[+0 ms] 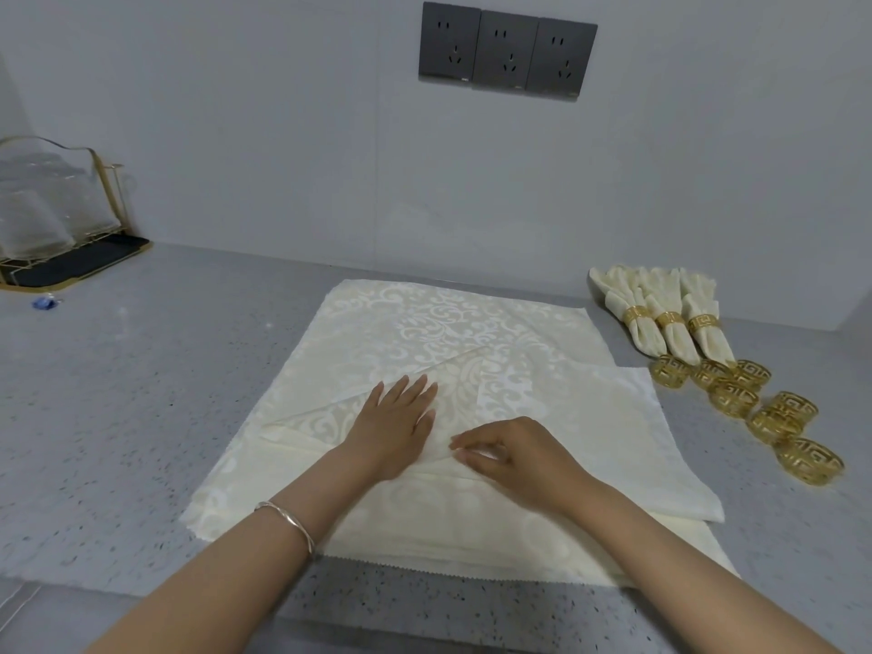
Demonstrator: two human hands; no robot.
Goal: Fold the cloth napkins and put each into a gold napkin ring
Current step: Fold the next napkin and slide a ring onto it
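A stack of cream patterned cloth napkins [439, 323] lies spread on the grey counter in front of me. The top napkin [472, 384] is partly folded, with a corner turned over toward the middle. My left hand [394, 422] presses flat on that folded flap, fingers apart. Just to its right, my right hand [509, 453] pinches the flap's edge between thumb and fingers. Three folded napkins [660, 318] sit in gold rings at the right rear. Several empty gold napkin rings [755, 405] lie on the counter in front of them.
A gold wire rack [61, 214] holding clear glasses stands on a dark tray at the far left. A small blue scrap [45, 303] lies near it. Three dark wall sockets [507, 51] are on the grey back wall. The counter's front edge [424, 611] runs below my forearms.
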